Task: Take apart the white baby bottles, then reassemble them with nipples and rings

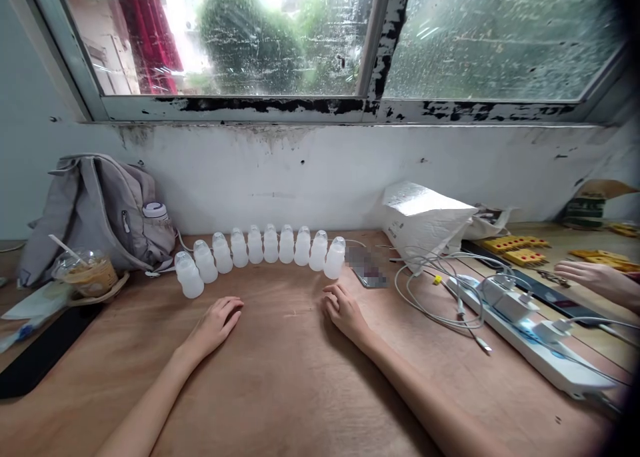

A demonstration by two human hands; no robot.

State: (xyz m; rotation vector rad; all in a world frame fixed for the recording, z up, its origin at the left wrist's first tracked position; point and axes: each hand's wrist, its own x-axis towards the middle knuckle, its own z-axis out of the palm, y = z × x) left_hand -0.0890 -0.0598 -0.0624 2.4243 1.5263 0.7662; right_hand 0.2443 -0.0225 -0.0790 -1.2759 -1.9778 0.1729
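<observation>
Several small frosted white bottles with clear caps (pixel 271 245) stand upright in a curved row on the brown wooden table (pixel 280 390). My left hand (pixel 216 320) rests palm down on the tabletop, in front of the row's left part. Its fingers are apart and hold nothing. On the other side my right hand (pixel 346 316) lies on the wood with loosely bent, parted fingers and nothing in them. It is nearest to the rightmost bottle (pixel 335 258), with a small gap between them.
At left are a grey backpack (pixel 95 204), an iced drink cup (pixel 90 274) and a black flat object (pixel 50 350). Rightward lie a phone (pixel 370 270), a silvery bag (pixel 425 220), looped cables (pixel 440 314) and a power strip (pixel 530 344). Another person's hand (pixel 595 280) reaches in.
</observation>
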